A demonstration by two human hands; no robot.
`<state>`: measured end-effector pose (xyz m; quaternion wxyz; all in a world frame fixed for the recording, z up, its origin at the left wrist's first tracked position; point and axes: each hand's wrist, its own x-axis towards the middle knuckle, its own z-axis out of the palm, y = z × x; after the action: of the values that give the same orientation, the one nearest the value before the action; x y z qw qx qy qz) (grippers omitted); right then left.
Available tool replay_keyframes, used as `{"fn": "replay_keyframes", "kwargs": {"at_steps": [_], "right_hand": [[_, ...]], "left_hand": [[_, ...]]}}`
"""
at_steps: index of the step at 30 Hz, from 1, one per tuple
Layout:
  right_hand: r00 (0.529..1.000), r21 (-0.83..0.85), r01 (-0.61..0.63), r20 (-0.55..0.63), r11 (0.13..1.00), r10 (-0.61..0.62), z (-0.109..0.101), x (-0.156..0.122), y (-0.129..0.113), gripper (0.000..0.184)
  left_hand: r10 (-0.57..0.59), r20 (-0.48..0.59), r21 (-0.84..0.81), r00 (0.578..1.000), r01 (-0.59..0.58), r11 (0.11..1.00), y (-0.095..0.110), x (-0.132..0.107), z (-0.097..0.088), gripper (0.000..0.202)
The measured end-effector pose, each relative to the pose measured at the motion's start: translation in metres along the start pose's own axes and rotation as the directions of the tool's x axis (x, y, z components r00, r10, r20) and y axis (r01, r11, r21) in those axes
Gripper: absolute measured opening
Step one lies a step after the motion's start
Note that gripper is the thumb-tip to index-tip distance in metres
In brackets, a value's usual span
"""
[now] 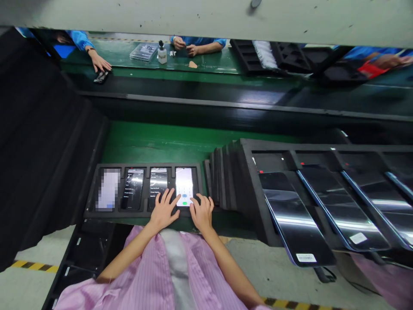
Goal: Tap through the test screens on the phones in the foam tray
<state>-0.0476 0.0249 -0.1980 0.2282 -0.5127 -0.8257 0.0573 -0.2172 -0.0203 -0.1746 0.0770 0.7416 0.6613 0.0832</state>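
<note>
Four slots is more than I count here, so several smartphones lie in a black foam tray (146,165) in front of me. The rightmost smartphone (183,178) shows a bright dial pad with a green button. My left hand (164,211) has its fingers spread, over the lower edge of a dark-screened smartphone (158,177) and reaching toward the lit one. At the lit phone's lower right side is my right hand (202,212), fingers apart. Another dark smartphone (133,189) shows a list of white text. The leftmost smartphone (108,189) has a pale, blurred screen. Neither hand grasps anything.
Stacked foam trays (245,189) stand at the right, the top one holding several large dark phones (297,219). A tall black foam stack (41,129) rises on the left. Across the conveyor (193,92), co-workers' hands (100,62) are at work near a small bottle (162,55).
</note>
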Motion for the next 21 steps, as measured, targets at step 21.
{"fn": "replay_keyframes", "kwargs": {"at_steps": [21], "right_hand": [[0.999, 0.008, 0.018, -0.045, 1.0, -0.017, -0.0011, -0.0008, 0.0006, 0.03]], "left_hand": [[0.034, -0.052, -0.039, 0.998, -0.036, 0.999, -0.0028, -0.0048, 0.0034, 0.038]]}}
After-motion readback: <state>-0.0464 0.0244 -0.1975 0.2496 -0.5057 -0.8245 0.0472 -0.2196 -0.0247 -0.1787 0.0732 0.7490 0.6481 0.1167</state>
